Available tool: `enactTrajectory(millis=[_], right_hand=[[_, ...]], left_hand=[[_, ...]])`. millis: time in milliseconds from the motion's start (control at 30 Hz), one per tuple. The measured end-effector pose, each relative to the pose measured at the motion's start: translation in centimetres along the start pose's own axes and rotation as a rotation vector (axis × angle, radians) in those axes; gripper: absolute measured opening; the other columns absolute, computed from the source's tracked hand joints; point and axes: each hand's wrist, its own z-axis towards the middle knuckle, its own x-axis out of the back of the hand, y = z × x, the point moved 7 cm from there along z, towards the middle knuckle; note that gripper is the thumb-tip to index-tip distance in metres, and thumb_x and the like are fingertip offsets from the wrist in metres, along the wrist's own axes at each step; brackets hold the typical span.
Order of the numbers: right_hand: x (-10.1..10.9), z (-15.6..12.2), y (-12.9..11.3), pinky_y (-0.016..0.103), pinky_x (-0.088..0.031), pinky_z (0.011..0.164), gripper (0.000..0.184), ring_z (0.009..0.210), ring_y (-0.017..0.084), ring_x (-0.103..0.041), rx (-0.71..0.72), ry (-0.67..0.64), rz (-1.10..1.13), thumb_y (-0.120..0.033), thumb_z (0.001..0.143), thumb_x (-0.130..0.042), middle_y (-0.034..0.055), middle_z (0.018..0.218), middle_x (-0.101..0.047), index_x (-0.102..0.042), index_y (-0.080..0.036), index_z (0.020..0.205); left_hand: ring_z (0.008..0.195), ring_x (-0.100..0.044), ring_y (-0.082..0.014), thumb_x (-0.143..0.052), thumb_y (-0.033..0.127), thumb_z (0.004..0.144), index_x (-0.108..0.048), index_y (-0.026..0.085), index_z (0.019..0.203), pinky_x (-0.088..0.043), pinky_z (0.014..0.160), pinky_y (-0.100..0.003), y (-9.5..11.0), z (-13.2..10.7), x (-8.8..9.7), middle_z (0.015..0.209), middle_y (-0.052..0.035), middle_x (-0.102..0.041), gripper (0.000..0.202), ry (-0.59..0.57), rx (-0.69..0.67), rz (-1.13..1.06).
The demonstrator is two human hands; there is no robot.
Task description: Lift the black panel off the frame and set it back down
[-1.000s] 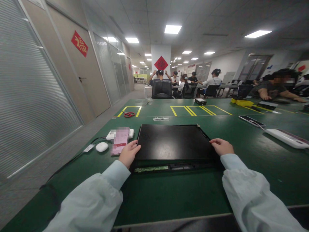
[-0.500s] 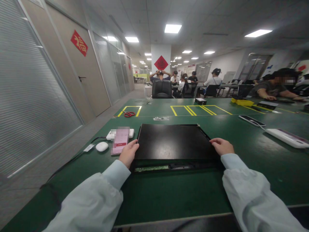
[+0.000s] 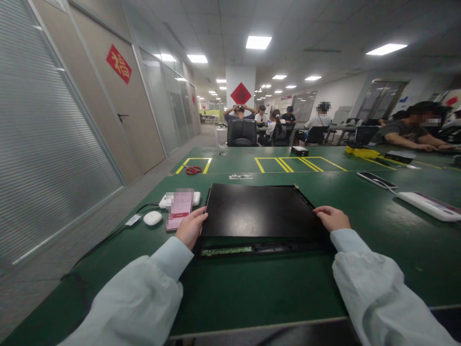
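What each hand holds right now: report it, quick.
Left hand: closed, holding the flat, black, rectangular panel at its left edge.
Right hand: closed, at the panel's right edge; exact grip partly hidden.

Forearms (image 3: 133, 293) stretched forward, set apart, left grip (image 3: 190, 227) turned inward, right grip (image 3: 333, 219) pinched.

At ten o'clock, a red diamond sign (image 3: 119, 64) on a door (image 3: 135, 120) says 福 in gold. At twelve o'clock, another red diamond (image 3: 240, 93) on a pillar (image 3: 236, 74) is too dark to read. Near eight o'clock, the phone (image 3: 180, 206) and white tag (image 3: 133, 220) look too blurry to read.
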Motion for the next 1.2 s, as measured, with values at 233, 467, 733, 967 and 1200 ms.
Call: enactTrajectory(millis=[233,467,733,967,1200], right_hand=[[-0.09,-0.08,0.1,0.03,-0.047,0.069,0.017,0.072,0.02,-0.065,-0.035,-0.027,0.002,-0.025,0.063,-0.06,0.0008,0.072,-0.073,-0.077,-0.027,0.069],[0.01,-0.13,0.01,0.03,-0.048,0.07,0.018,0.074,0.02,-0.065,-0.055,-0.03,0.009,-0.024,0.064,-0.06,0.0014,0.074,-0.074,-0.077,-0.026,0.069],[0.02,-0.06,0.04,0.03,-0.048,0.07,0.018,0.074,0.021,-0.065,-0.041,-0.034,0.009,-0.023,0.063,-0.06,0.0014,0.074,-0.074,-0.077,-0.027,0.068],[-0.03,-0.25,-0.15,0.03,-0.048,0.071,0.018,0.075,0.021,-0.065,-0.058,-0.046,-0.007,-0.024,0.064,-0.059,0.0015,0.075,-0.073,-0.077,-0.027,0.07],[0.05,-0.22,-0.08,0.03,-0.048,0.07,0.018,0.074,0.02,-0.065,-0.051,-0.04,0.005,-0.024,0.063,-0.06,0.0015,0.075,-0.074,-0.077,-0.027,0.069]], left_hand=[[0.09,-0.075,-0.0227,-0.069,0.003,0.071,-0.069,0.011,0.107,-0.059,0.084,-0.032,-0.23,0.1,0.12,0.09,-0.0106,-0.079,0.037,-0.023,-0.005,0.007],[0.083,-0.074,-0.0215,-0.074,0.004,0.068,-0.067,0.012,0.101,-0.057,0.077,-0.03,-0.15,0.08,0.0,0.081,-0.0073,-0.077,0.034,-0.068,-0.053,0.053],[0.082,-0.075,-0.0223,-0.073,0.003,0.067,-0.065,0.012,0.106,-0.058,0.076,-0.031,-0.18,0.11,-0.08,0.081,-0.0073,-0.077,0.041,-0.079,-0.043,0.066],[0.081,-0.075,-0.021,-0.07,0.001,0.069,-0.064,0.011,0.109,-0.058,0.075,-0.029,-0.22,0.06,-0.15,0.081,-0.0073,-0.078,0.042,-0.077,-0.025,0.045],[0.084,-0.075,-0.0231,-0.071,0.002,0.068,-0.065,0.011,0.109,-0.058,0.077,-0.031,-0.16,-0.06,-0.15,0.082,-0.0085,-0.078,0.042,-0.076,-0.034,0.058]])
